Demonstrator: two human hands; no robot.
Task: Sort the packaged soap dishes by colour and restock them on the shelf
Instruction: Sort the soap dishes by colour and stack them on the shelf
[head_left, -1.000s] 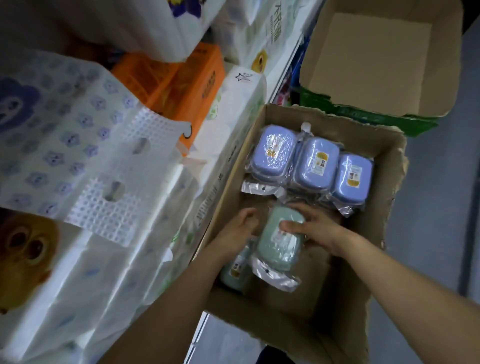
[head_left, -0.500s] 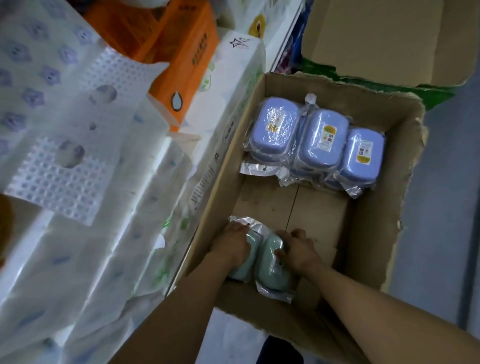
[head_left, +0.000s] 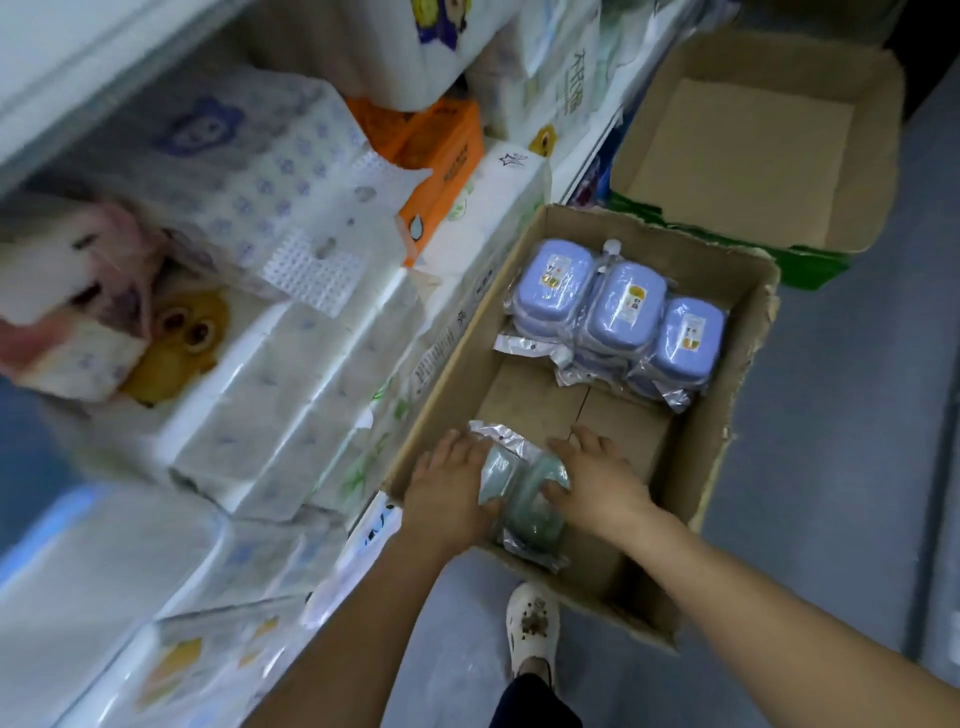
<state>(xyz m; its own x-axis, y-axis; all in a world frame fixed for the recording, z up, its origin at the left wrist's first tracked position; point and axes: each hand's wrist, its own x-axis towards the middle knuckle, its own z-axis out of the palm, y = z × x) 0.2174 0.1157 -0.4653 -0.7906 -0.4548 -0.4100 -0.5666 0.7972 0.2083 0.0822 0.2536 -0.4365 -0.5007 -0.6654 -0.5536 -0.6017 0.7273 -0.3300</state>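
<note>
Green soap dishes (head_left: 524, 493), two in crinkly clear wrap, stand on edge at the near left corner of our cardboard box (head_left: 727, 415). Our left hand (head_left: 449, 488) and right hand (head_left: 597, 480) press them together from either side, fingers mostly straight. They look light and rigid, but the film seems slippery; we'd squeeze the hard shells. Farther back, the purple soap dishes (head_left: 621, 317) line the far wall.

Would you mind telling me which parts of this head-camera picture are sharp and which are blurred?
Head view: the purple soap dishes in the cardboard box are fairly sharp; the tissue packs at left smear with motion blur; the plastic wrap round the green soap dishes glints; wide-angle distortion bends the edges.
</note>
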